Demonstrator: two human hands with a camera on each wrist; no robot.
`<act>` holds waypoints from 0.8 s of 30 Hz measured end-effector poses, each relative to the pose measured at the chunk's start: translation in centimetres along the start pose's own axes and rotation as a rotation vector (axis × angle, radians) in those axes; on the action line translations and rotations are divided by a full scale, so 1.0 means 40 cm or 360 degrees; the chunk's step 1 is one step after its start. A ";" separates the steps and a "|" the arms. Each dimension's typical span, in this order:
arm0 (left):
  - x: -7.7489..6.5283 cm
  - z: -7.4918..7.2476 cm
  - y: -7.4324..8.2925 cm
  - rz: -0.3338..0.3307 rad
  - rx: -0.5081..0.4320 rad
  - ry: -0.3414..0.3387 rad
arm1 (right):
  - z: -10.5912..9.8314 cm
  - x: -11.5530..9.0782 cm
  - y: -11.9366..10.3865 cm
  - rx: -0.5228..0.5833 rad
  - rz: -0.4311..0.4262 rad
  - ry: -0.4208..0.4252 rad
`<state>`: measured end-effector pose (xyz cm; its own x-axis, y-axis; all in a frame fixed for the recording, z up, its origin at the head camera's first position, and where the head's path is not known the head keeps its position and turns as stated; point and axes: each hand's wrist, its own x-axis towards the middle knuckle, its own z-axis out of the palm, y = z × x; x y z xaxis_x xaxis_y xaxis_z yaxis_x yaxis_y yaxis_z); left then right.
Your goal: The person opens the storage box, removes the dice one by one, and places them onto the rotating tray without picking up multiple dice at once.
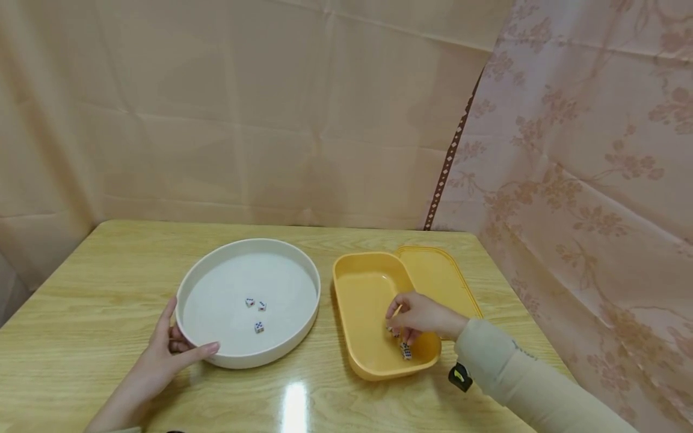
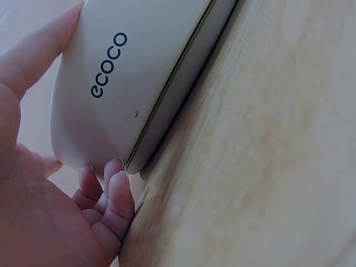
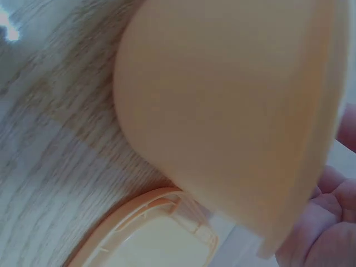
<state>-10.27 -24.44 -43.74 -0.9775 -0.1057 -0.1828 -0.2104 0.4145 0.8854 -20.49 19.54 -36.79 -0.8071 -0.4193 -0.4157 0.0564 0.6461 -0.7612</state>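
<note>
A round white tray (image 1: 246, 264) stands on the left of the table with 3 dice, one of them a white die (image 1: 259, 327), on its floor. My left hand (image 1: 168, 355) holds its near left side, thumb at the rim, other fingers bent against the outer wall (image 2: 105, 128), which reads "ecoco". My right hand (image 1: 414, 316) reaches into a deep yellow container (image 1: 360, 300), fingers curled down over several dice (image 1: 406, 350) at its near right end. I cannot tell whether the fingertips pinch a die. The container's wall (image 3: 222, 111) hides most of that hand in the right wrist view.
A yellow lid (image 1: 438, 270) lies flat on the wooden table (image 1: 97, 288), partly behind the container. A black wrist device (image 1: 460, 377) hangs under the right sleeve (image 1: 520, 373). Beige cloth (image 1: 271, 120) and a floral curtain (image 1: 585, 180) border the table.
</note>
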 end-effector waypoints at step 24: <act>0.003 0.000 -0.003 0.0015 0.0009 -0.0013 | 0.040 0.012 0.008 -0.0281 0.0087 0.0038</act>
<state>-10.34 -24.51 -43.87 -0.9795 -0.0946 -0.1780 -0.2014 0.4208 0.8845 -19.90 18.52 -38.02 -0.8194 -0.3666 -0.4407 -0.0016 0.7702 -0.6378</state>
